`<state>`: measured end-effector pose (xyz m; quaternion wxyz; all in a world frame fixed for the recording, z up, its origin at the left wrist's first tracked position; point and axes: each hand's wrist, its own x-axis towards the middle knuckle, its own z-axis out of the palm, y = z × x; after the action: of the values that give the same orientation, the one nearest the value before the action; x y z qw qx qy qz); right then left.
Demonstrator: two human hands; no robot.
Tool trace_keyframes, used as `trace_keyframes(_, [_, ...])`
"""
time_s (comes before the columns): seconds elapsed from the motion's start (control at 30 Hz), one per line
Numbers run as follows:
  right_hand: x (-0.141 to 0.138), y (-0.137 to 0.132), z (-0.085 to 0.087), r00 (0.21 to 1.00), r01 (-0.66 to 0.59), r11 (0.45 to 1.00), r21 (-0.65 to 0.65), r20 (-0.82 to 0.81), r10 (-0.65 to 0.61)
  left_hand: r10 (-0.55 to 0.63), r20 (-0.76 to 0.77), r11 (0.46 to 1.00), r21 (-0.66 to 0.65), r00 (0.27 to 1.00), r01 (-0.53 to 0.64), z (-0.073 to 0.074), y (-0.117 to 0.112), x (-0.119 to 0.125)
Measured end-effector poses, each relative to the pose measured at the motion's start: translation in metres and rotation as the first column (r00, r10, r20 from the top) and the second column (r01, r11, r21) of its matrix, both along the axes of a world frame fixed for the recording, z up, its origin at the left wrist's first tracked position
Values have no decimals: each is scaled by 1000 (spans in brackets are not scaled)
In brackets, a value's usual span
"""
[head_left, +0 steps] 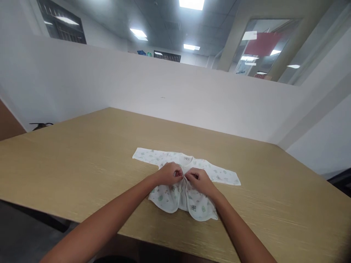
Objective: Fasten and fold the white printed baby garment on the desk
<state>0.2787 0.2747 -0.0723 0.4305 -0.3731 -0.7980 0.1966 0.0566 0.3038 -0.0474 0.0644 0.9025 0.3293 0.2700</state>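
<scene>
A small white baby shirt (164, 195) with a green print lies flat on the wooden table (82, 164), sleeves spread to both sides and front opening toward me. My left hand (170, 173) pinches the left front edge near the chest. My right hand (199, 179) pinches the right front edge right beside it. The fingertips of both hands meet at the shirt's middle seam, just below the collar label.
A white partition wall (164, 91) runs along the table's far edge and down its right side. A dark object (41, 125) pokes out at the far left corner. The table's near edge is just below my forearms.
</scene>
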Motion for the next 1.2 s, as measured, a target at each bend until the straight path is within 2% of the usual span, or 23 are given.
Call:
trace_keyframes(0.13, [2,0,-3,999,-31,1000,-5,-35,30,4,3,1000,-23,1000,-4,2,0,-1])
trace_keyframes(0.37, [-1,3,-5,1000,17,1000,9,-14,-17,-14,-29,999,-52,999,12,6,-2,-2])
trace_keyframes(0.7, [-1,0,-5,1000,2,1000,13,3,-2,-16,37,996,-92,999,20,4,-2,-2])
trace_keyframes(0.97, [-2,3,-8,998,10,996,91,54,-15,-63,14,993,-102,998,64,8,-6,-2])
trace_keyframes(1.2, [-4,3,-11,996,13,989,148,82,-25,16,52,999,-31,999,-15,4,-6,2])
